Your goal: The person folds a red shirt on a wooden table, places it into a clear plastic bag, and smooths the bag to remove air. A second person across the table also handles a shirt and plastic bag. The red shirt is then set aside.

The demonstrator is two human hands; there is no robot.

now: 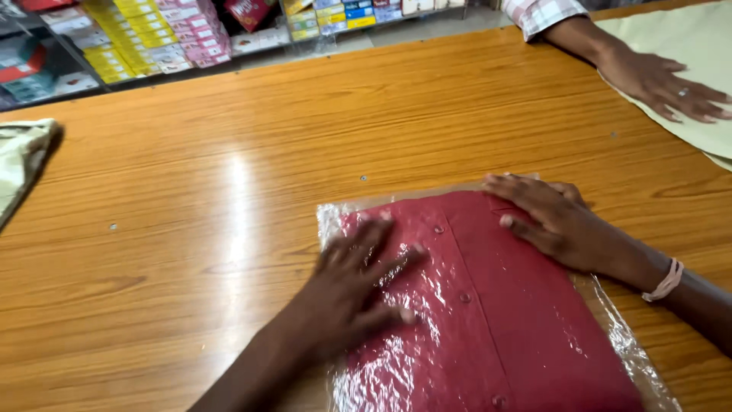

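On wooden table (191, 191), near my edge: folded red buttoned shirt in clear plastic bag (488, 320). My left hand (347, 286) and right hand (553, 217) flat on shirt, fingers spread, gripping nothing. I judge smoothing step; next needs even outward press. Co-worker's hand (659, 80) beyond shirt, on cream cloth (686, 38).

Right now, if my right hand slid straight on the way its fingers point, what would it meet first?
The right hand points left across the bagged red shirt, so it would likely meet the left hand fingertips first, though it may pass just above them onto bare wooden table.
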